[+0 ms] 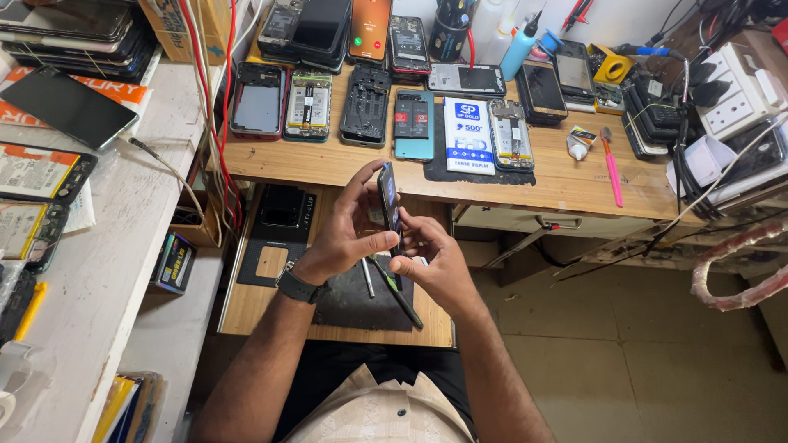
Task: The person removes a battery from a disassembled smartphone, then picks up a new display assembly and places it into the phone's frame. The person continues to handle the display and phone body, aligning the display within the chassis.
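You held a dark phone (388,199) edge-up between both hands, above the black mat (361,303) on the pull-out shelf. Your left hand (349,234) gripped its side, thumb across the lower part; your right hand (435,262) pinched its bottom end. On the table (566,176) beyond lay opened phones (365,105) and a pink tool (612,168).

Both bare arms reach forward and meet. The left hand (349,230) (a dark watch on its wrist) curls, fingers on top, thumb below. The right hand (431,258) pinches just beside it.
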